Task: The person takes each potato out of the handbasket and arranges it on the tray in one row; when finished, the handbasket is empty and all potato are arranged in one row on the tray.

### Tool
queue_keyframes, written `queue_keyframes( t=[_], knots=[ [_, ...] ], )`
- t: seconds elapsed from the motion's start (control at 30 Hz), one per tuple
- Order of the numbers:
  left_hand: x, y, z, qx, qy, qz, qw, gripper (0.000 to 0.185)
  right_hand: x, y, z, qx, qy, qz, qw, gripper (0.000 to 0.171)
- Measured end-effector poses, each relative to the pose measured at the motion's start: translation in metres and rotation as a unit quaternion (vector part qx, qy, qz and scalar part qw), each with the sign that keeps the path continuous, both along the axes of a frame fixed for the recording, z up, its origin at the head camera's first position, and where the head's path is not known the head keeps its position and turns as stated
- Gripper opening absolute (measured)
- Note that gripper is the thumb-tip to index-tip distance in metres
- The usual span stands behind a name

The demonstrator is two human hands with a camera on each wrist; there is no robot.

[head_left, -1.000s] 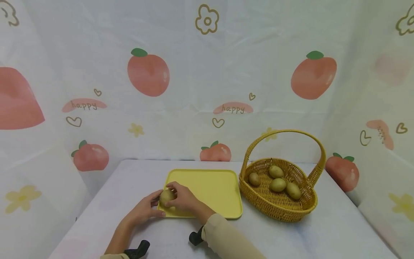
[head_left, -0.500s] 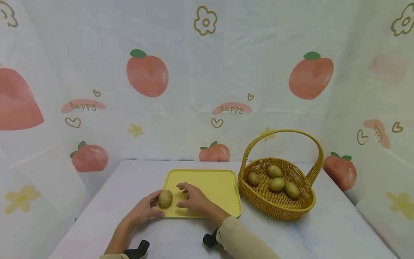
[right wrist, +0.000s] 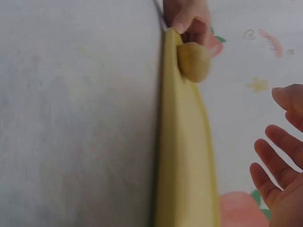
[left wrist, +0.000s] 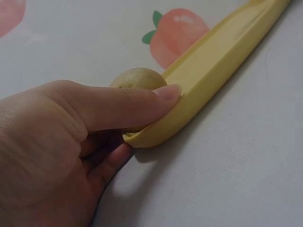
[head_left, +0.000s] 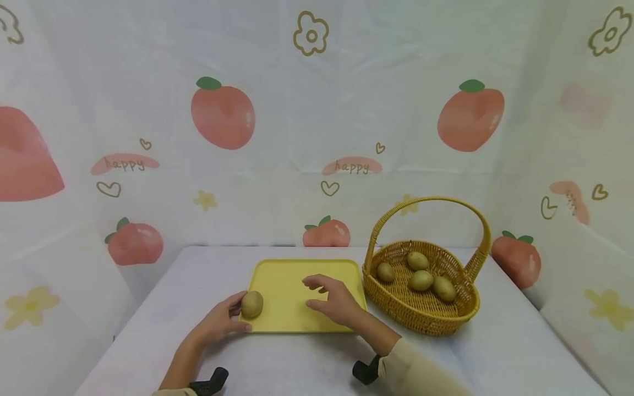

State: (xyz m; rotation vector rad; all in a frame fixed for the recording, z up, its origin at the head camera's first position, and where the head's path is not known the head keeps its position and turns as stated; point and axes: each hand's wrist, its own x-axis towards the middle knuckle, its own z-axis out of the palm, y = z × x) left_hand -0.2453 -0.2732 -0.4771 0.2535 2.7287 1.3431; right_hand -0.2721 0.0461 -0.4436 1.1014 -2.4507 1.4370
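Note:
A potato (head_left: 252,304) lies at the left end of a yellow tray (head_left: 282,269) in the head view. My left hand (head_left: 218,323) grips the tray's near left corner; in the left wrist view the thumb (left wrist: 142,106) lies along the rim beside the potato and the other fingers curl below the corner. Over the right part of the tray hovers my right hand (head_left: 337,301), fingers loosely bent and apart, holding nothing. In the right wrist view its spread fingers (right wrist: 279,163) show well away from the potato.
Right of the tray stands a wicker basket (head_left: 421,324) with a tall arched handle (head_left: 431,199). Several potatoes (head_left: 421,280) lie inside it. A white cloth covers the table (head_left: 198,275), and a printed curtain (head_left: 277,198) hangs behind.
My right hand has let go of the potato and moved right across the tray toward the basket. The potato stays at the tray's left end. My left hand keeps its place.

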Motion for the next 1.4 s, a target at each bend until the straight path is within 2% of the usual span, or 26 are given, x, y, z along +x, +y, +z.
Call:
queue_keyframes(
  t=[0.1, 0.27, 0.4, 0.5, 0.67, 0.8, 1.0, 1.2, 1.3, 1.4],
  knots=[
    [0.0, 0.0, -0.001, 0.001, 0.001, -0.001, 1.0, 0.095, 0.003, 0.019, 0.015, -0.008, 0.015, -0.009, 1.0, 0.033],
    [0.0, -0.001, -0.001, 0.003, 0.005, -0.004, 1.0, 0.094, -0.003, 0.056, 0.045, 0.017, 0.039, -0.029, 0.999, 0.024],
    [0.0, -0.001, 0.0, 0.003, 0.003, -0.004, 1.0, 0.094, -0.011, 0.089, 0.071, 0.065, 0.005, -0.028, 0.997, 0.023],
    [0.001, 0.0, 0.001, 0.004, -0.001, 0.0, 1.0, 0.094, -0.018, 0.111, 0.086, 0.099, -0.039, 0.002, 0.994, 0.028],
    [0.001, -0.001, 0.002, 0.005, -0.004, 0.002, 1.0, 0.094, -0.035, 0.141, 0.1, 0.145, -0.077, 0.047, 0.985, 0.035],
    [0.001, -0.001, 0.001, 0.003, -0.006, 0.005, 1.0, 0.094, -0.048, 0.156, 0.103, 0.173, -0.104, 0.069, 0.977, 0.039],
    [0.0, -0.001, 0.001, 0.002, -0.002, 0.001, 1.0, 0.093, -0.065, 0.164, 0.1, 0.238, -0.134, 0.04, 0.961, 0.042],
    [0.0, -0.006, -0.004, 0.011, 0.018, -0.025, 0.9995, 0.092, -0.086, 0.168, 0.078, 0.202, -0.221, 0.013, 0.954, 0.045],
    [-0.001, -0.005, -0.005, 0.014, 0.018, -0.028, 0.9993, 0.093, -0.095, 0.17, 0.064, 0.179, -0.239, 0.026, 0.954, 0.041],
    [-0.001, -0.005, -0.004, 0.012, 0.018, -0.027, 0.9994, 0.093, -0.101, 0.169, 0.053, 0.191, -0.247, 0.02, 0.95, 0.036]
  ],
)
